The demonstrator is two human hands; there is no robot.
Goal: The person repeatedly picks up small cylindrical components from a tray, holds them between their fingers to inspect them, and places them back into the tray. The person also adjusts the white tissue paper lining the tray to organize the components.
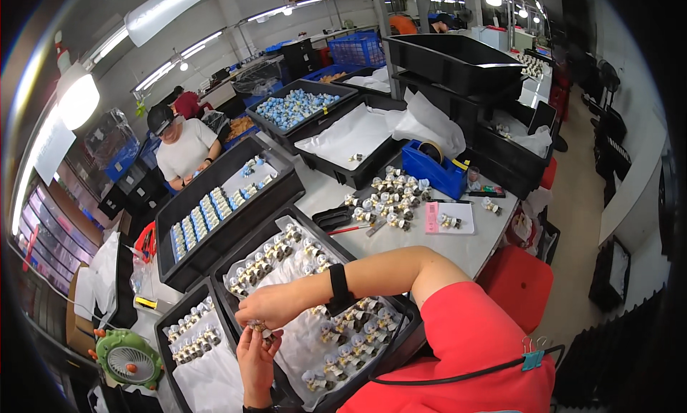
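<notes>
Over the big black tray (322,234), near its left edge, the worker's left hand (255,361) is clamping a small figurine (263,333) in its grip, thumb against fingers. The right hand (275,304) is touching that piece from above; whether its grip is pinching too, I cannot tell from here. More figurines (351,356) are lying in the tray, while a loose cluster (393,202) is covering the tabletop (488,230) beside a blue tape dispenser (428,171).

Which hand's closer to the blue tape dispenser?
Right. In the picture, the right hand is below and left of the blue tape dispenser; the left hand is lower and farther off.
</notes>
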